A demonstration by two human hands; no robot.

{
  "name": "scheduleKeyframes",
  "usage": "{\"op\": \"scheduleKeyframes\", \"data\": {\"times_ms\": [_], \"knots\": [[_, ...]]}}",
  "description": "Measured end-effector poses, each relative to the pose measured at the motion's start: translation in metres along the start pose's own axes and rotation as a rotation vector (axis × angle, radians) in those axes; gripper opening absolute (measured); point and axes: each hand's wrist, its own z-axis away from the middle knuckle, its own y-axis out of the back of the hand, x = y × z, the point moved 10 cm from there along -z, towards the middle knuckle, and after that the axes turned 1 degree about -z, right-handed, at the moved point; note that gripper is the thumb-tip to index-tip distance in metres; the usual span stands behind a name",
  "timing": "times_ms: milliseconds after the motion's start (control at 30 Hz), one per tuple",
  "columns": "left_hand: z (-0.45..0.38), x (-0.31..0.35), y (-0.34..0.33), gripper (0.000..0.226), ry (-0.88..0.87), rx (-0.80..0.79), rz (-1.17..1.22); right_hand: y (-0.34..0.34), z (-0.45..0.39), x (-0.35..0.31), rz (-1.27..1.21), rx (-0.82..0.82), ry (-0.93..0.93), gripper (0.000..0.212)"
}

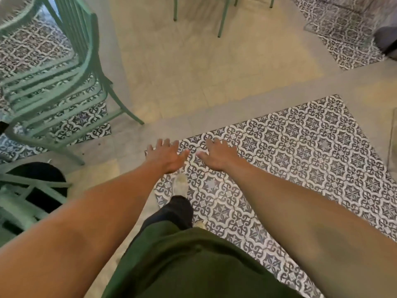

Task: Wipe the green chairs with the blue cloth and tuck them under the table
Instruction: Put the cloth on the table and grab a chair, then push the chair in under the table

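A green slatted metal chair (64, 82) stands at the upper left, its seat under a round table edge (19, 16) in the corner. Part of another green chair (23, 203) shows at the lower left. My left hand (166, 157) and my right hand (219, 155) stretch forward side by side over the floor, palms down, fingers spread, and hold nothing. Both hands are well to the right of the chairs and touch neither. No blue cloth is in view.
Green legs (222, 20) of more furniture stand at the top centre. Patterned tile patches (300, 158) alternate with plain beige floor (204, 72). A dark round object (43, 179) lies under the lower-left chair. My shoe (180, 186) steps on the tiles below my hands.
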Motion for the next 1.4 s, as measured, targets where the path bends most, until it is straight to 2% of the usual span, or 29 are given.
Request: {"op": "scheduleKeyframes", "data": {"times_ms": [400,667,867,1133,1300,1400], "knots": [[-0.22,-0.052,0.141,0.072,0.116,-0.06,0.125,0.169,-0.23,-0.026,0.094,-0.112,0.044,0.067],[-0.341,-0.098,0.248,0.07,0.278,0.005,0.217,0.302,-0.373,-0.074,0.205,-0.094,0.216,0.062],[-0.419,-0.134,0.299,0.069,0.514,0.028,0.373,0.393,-0.488,-0.129,0.407,-0.121,0.438,0.062],[-0.44,-0.177,0.369,0.071,0.913,0.149,0.664,0.472,-0.569,-0.234,0.717,-0.2,0.772,0.062],[-0.415,-0.225,0.399,0.07,1.169,0.281,0.665,0.474,-0.567,-0.337,0.848,-0.197,1.049,0.064],[-0.387,-0.267,0.426,0.071,1.297,0.481,0.604,0.467,-0.55,-0.413,0.912,-0.151,1.228,0.066]]}}
